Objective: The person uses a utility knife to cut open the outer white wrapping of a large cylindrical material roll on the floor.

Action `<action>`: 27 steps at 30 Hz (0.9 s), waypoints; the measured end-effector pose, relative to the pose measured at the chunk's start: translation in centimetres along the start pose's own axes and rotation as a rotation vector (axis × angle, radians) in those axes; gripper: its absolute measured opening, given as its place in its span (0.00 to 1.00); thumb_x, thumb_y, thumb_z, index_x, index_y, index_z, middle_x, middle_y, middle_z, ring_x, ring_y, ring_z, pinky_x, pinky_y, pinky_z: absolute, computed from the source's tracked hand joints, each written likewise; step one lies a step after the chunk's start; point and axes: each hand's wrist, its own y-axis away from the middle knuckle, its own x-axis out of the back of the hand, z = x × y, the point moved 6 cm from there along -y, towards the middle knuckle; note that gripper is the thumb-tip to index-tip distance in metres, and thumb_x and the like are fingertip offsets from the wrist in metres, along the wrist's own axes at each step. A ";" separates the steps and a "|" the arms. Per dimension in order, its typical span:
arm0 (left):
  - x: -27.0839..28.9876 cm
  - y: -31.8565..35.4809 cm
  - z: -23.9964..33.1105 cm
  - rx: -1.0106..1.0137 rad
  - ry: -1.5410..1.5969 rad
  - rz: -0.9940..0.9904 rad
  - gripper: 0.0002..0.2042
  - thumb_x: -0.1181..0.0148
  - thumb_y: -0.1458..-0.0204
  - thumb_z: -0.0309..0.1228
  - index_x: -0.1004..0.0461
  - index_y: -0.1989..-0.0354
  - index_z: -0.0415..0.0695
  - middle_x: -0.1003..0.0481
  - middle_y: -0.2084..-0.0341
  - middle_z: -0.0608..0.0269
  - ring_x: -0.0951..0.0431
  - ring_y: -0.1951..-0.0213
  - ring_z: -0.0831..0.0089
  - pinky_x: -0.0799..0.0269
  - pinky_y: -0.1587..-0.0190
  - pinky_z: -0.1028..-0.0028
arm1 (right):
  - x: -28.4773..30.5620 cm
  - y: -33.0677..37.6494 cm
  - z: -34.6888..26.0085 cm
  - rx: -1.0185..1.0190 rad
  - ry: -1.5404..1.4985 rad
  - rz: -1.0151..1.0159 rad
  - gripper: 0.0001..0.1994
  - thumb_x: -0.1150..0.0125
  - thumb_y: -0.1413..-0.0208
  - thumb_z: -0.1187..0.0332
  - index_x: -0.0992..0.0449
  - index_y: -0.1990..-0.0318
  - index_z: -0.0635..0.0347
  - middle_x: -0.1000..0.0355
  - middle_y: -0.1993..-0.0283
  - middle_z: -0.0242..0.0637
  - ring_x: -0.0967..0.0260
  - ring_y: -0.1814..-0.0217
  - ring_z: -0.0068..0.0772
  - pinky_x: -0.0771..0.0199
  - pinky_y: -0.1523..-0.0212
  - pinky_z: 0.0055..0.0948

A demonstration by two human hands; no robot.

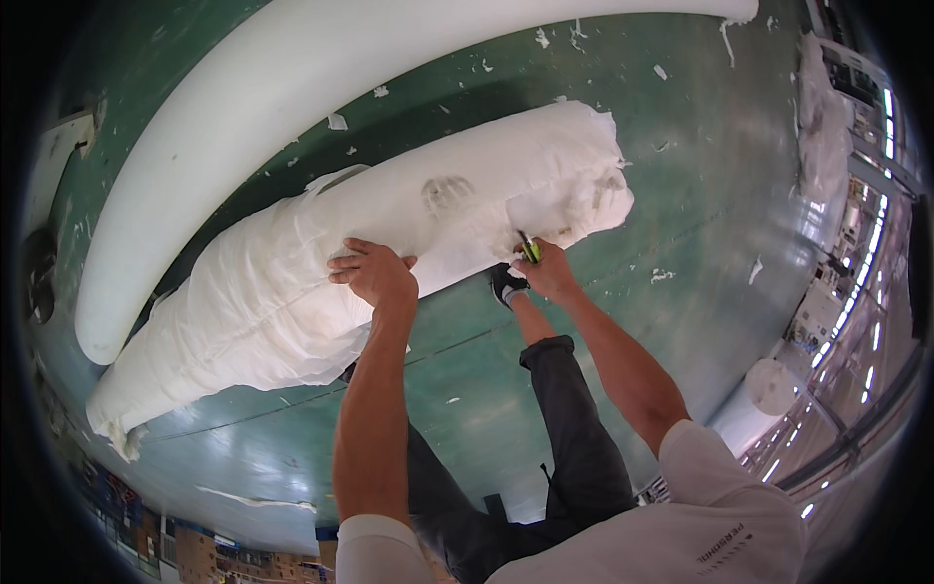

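A long roll wrapped in loose white sheeting (321, 229) lies across the floor in front of me, its wrapping torn and crumpled near the right end. My left hand (377, 275) rests on the middle of the wrapping, fingers spread. Close to the torn part, my right hand (552, 274) is closed around a yellow-green and black utility knife (530, 251). The knife's dark tip is at the sheeting; whether it cuts in cannot be made out. A grey smudge (449, 195) marks the wrapping between the hands, toward its far side.
Behind the wrapped roll, a smooth long white roll (253, 88) curves across the green floor (700, 195). White scraps (337, 122) are scattered about. My shoe (506, 282) is beside the wrapped roll, under my right hand. Another white roll (771, 386) lies at the right.
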 end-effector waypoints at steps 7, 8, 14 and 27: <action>-0.4 0.0 -0.5 -0.020 -0.048 0.041 0.57 0.28 0.55 0.54 0.56 0.29 0.28 0.52 0.38 0.08 0.44 0.37 0.17 0.22 0.50 0.58 | -1.1 3.0 -0.7 0.425 0.398 -0.212 0.17 0.33 0.55 0.68 0.24 0.55 0.52 0.27 0.58 0.36 0.24 0.55 0.52 0.26 0.60 0.47; -0.2 0.1 -0.7 -0.027 -0.048 0.035 0.57 0.29 0.55 0.55 0.56 0.29 0.29 0.52 0.38 0.08 0.44 0.37 0.17 0.22 0.50 0.58 | -2.3 3.3 -0.7 0.538 0.672 -0.307 0.16 0.33 0.51 0.65 0.25 0.53 0.53 0.25 0.60 0.40 0.23 0.57 0.51 0.25 0.61 0.46; 0.2 1.4 -5.9 -0.327 0.211 0.153 0.44 0.30 0.53 0.52 0.42 0.31 0.44 0.45 0.31 0.37 0.35 0.37 0.37 0.31 0.43 0.51 | 0.1 2.1 -10.2 0.148 0.045 -0.281 0.18 0.47 0.35 0.57 0.34 0.50 0.64 0.24 0.64 0.52 0.23 0.63 0.55 0.25 0.63 0.46; -2.1 -0.9 -18.2 0.036 0.084 0.220 0.66 0.19 0.68 0.46 0.63 0.27 0.35 0.61 0.29 0.26 0.50 0.32 0.25 0.27 0.42 0.56 | -14.0 1.2 -22.7 0.989 1.094 -0.264 0.11 0.41 0.49 0.71 0.31 0.58 0.61 0.27 0.70 0.38 0.24 0.73 0.35 0.22 0.72 0.33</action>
